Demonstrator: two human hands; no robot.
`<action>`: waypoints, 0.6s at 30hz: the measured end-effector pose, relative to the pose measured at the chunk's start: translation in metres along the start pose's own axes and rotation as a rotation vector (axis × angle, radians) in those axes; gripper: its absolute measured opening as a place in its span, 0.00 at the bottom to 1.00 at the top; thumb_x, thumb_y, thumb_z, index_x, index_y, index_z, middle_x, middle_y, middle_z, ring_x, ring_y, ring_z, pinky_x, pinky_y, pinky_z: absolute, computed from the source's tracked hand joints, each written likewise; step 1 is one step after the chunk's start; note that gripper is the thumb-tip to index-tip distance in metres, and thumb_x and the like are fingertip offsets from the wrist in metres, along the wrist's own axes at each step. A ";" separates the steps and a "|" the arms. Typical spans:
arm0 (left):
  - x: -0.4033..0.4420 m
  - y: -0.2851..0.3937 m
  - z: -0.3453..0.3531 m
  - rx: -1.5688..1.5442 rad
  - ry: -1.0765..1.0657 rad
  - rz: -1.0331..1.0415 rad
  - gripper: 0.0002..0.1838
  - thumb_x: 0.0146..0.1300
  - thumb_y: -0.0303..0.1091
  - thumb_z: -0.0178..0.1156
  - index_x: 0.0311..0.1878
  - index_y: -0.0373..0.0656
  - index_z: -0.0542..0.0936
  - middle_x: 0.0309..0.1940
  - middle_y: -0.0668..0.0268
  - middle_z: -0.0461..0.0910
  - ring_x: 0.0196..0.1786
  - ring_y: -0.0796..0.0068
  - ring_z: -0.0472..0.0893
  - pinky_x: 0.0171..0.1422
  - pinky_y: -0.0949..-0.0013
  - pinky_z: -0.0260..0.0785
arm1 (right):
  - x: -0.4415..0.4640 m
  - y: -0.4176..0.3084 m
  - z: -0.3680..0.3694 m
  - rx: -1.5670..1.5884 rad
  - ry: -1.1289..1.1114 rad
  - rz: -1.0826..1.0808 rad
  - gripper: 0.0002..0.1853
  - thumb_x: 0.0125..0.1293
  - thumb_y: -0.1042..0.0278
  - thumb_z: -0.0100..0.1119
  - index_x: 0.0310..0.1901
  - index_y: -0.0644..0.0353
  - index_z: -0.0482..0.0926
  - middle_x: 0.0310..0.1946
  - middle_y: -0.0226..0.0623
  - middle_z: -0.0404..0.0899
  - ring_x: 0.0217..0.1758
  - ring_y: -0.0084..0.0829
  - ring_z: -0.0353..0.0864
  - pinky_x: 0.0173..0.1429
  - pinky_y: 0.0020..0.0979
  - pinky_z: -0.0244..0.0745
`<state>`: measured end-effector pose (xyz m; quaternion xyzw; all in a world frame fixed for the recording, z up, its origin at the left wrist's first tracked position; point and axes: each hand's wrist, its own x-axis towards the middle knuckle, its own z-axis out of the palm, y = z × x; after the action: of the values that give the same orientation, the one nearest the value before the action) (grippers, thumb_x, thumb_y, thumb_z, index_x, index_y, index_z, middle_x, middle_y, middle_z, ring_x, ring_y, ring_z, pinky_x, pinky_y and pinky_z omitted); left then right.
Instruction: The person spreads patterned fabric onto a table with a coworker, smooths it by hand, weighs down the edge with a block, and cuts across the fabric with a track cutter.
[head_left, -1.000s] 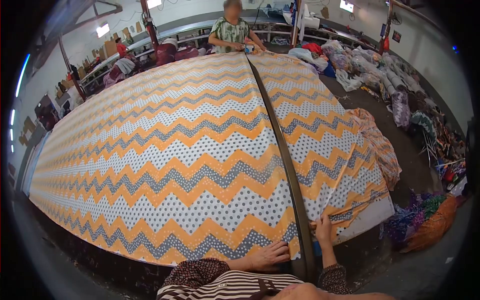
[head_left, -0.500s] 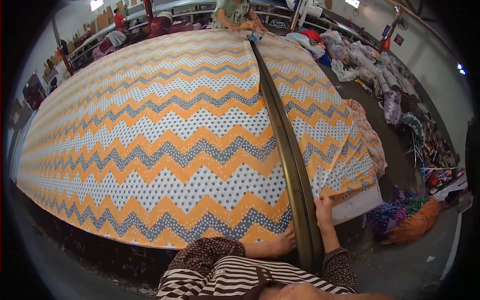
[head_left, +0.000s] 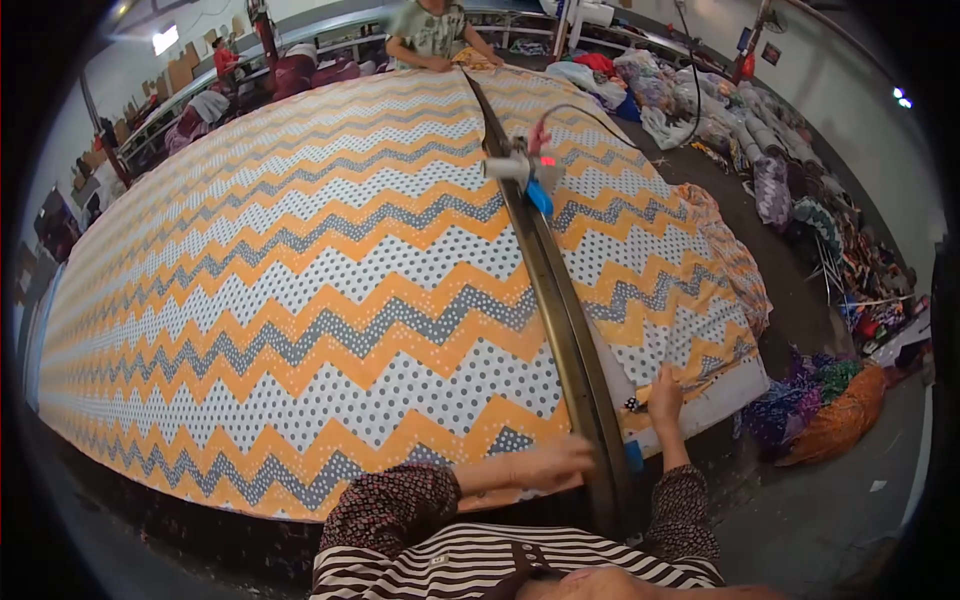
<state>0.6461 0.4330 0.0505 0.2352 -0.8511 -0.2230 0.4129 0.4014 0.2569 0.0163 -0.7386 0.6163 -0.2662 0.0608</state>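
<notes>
A zigzag-and-dot patterned fabric in orange, grey and white covers the long table. A dark metal rail runs lengthwise across it, ending at my waist. On the rail, past the middle, sits a cutting machine with a blue part, a red light and a cable. My right hand is closed on the near edge of the fabric strip right of the rail. Beside the rail's near end, my left hand is smeared by motion over the fabric, so its fingers are unclear.
At the far end a person has both hands at the fabric edge. Bundles of cloth line the floor on the right. A netted heap lies by the table's near right corner. Another person is farther back, left.
The cutting machine has come along the rail from the far end towards me. My right hand has drawn the strip's edge away from the rail. My left hand has lifted from the fabric.
</notes>
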 end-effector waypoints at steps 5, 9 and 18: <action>0.028 -0.088 -0.082 0.461 0.312 -0.318 0.14 0.51 0.23 0.54 0.42 0.44 0.78 0.45 0.53 0.74 0.45 0.54 0.76 0.49 0.58 0.70 | -0.005 0.027 0.027 -0.385 -0.036 -0.076 0.08 0.59 0.75 0.49 0.40 0.65 0.70 0.36 0.51 0.76 0.32 0.51 0.78 0.37 0.46 0.72; 0.055 -0.134 -0.156 0.787 0.543 -0.237 0.17 0.57 0.29 0.57 0.51 0.44 0.73 0.46 0.51 0.74 0.48 0.48 0.73 0.52 0.54 0.67 | 0.003 0.023 0.019 -0.422 -0.137 -0.072 0.10 0.60 0.74 0.49 0.43 0.65 0.69 0.39 0.51 0.75 0.32 0.49 0.79 0.35 0.46 0.74; 0.025 -0.069 -0.086 0.328 0.389 -0.528 0.19 0.59 0.34 0.56 0.53 0.41 0.71 0.41 0.54 0.73 0.46 0.51 0.75 0.48 0.57 0.69 | 0.049 0.054 0.016 -0.020 -0.286 0.046 0.07 0.58 0.70 0.51 0.31 0.65 0.71 0.29 0.51 0.75 0.30 0.51 0.76 0.34 0.43 0.70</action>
<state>0.7168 0.3479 0.0744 0.5479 -0.6911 -0.1336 0.4520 0.3664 0.1944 -0.0040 -0.7552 0.6208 -0.1507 0.1469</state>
